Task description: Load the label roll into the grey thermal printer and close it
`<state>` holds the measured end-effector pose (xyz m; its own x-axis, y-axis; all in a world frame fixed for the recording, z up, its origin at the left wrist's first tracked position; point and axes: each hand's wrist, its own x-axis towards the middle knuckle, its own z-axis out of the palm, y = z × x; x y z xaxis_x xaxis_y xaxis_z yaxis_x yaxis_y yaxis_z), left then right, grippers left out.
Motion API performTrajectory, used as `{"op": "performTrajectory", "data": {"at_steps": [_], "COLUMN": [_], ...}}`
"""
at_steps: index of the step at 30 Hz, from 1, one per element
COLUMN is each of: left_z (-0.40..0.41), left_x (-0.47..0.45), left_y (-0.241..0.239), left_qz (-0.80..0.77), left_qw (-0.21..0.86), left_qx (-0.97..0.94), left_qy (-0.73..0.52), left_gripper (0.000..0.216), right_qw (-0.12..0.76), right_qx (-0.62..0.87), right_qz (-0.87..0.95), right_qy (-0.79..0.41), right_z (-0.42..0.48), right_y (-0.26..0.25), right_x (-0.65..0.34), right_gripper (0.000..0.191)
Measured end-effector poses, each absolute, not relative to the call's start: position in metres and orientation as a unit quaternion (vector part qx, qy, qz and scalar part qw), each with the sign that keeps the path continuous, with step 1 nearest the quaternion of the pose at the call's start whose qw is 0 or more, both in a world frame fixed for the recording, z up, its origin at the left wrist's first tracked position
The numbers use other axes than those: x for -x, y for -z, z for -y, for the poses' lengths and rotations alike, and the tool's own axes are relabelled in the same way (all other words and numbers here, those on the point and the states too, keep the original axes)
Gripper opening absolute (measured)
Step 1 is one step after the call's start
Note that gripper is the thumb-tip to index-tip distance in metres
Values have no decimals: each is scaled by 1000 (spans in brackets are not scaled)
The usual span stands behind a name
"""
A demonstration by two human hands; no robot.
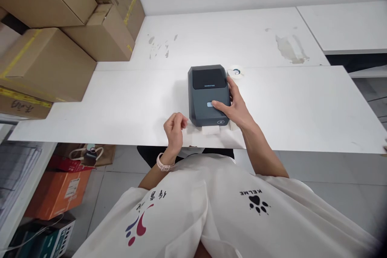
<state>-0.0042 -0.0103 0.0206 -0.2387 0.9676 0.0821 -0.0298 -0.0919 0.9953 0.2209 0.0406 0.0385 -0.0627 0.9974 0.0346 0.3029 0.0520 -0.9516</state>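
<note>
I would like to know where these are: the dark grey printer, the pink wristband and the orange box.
Dark grey printer (207, 95), head view: middle of its top.
Pink wristband (163, 166), head view: the band.
Orange box (57, 193), head view: its orange side.

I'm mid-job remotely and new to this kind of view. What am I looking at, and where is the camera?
There's no robot here: one head-worn camera looks forward and down at a person's bare hands. On the white table sits a dark grey device, perhaps a label printer, with a paper strip at its near edge. The right hand rests against it, thumb at the pale button. The left hand is loosely curled nearby; whether it holds anything is unclear. A white roll lies behind; cardboard boxes stand left.
</note>
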Motion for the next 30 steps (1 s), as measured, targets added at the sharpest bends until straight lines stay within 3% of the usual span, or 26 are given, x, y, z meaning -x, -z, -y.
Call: {"op": "performTrajectory", "data": {"at_steps": [2, 7, 11, 20, 22, 24, 28, 30], "left_z": [5, 3, -24, -105, -107, -108, -112, -115], "left_x": [6, 5, 1, -22, -24, -24, -22, -22], "left_y": [-21, -16, -13, -14, -14, -10, 4, 11], "left_qz": [-539, -538, -534, -582, -586, -580, -551, -533], "left_qw": [417, 477, 447, 423, 408, 407, 427, 438], "left_qx": [-441, -477, -500, -570, -579, -583, -570, -551], "left_qy": [-584, -506, -515, -397, -393, -397, -436, -469], "left_gripper": [29, 50, 55, 85, 93, 97, 96, 94], "right_qw": [431, 473, 491, 488, 476, 407, 62, -53], "right_qx": [548, 545, 524, 512, 524, 529, 502, 476], "right_qz": [584, 564, 599, 686, 699, 742, 858, 870], "right_qy": [-415, -401, -354, -173, -104, -63, -96, -119], "right_z": [-28, -3, -23, -119, -123, -120, -119, -126], "right_y": [-39, -37, -48, -87, -92, -94, -88, -80], "right_x": [-223, -231, -236, -229, -223, -216, -193, -181], "right_gripper": [100, 71, 74, 74, 65, 48, 44, 39]}}
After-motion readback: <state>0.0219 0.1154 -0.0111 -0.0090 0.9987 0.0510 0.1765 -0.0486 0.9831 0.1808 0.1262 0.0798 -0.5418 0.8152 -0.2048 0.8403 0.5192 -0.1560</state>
